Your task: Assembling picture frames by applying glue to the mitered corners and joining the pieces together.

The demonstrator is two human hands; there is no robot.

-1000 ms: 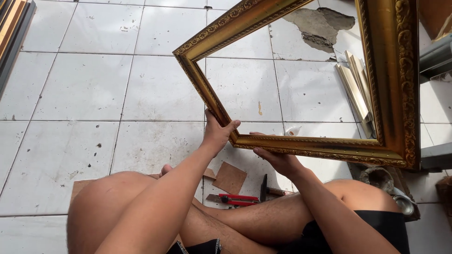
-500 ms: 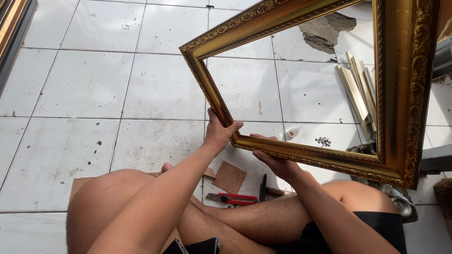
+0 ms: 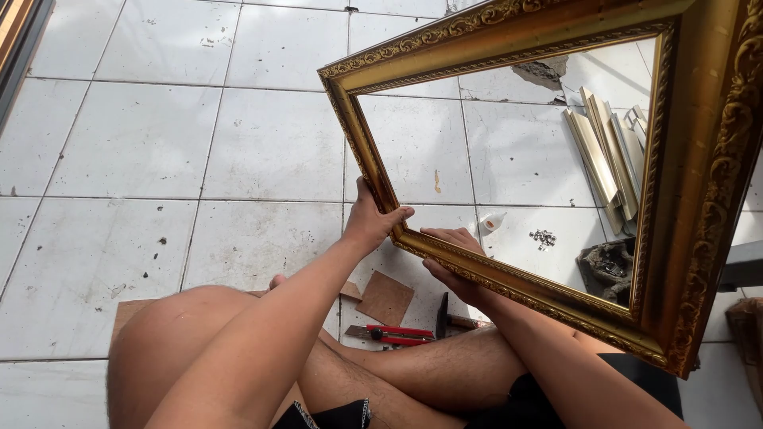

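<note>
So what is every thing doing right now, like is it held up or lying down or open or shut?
Gold picture frame: empty, tilted, held up off the floor.
Left hand: gripping the frame's corner.
Right hand: holding the frame's lower rail.
Red utility knife: lying on the floor; blade state unclear.
Small white bottle: lying on its side.
Moulding strips: stacked on the floor.
Brown board piece: lying flat.
</note>
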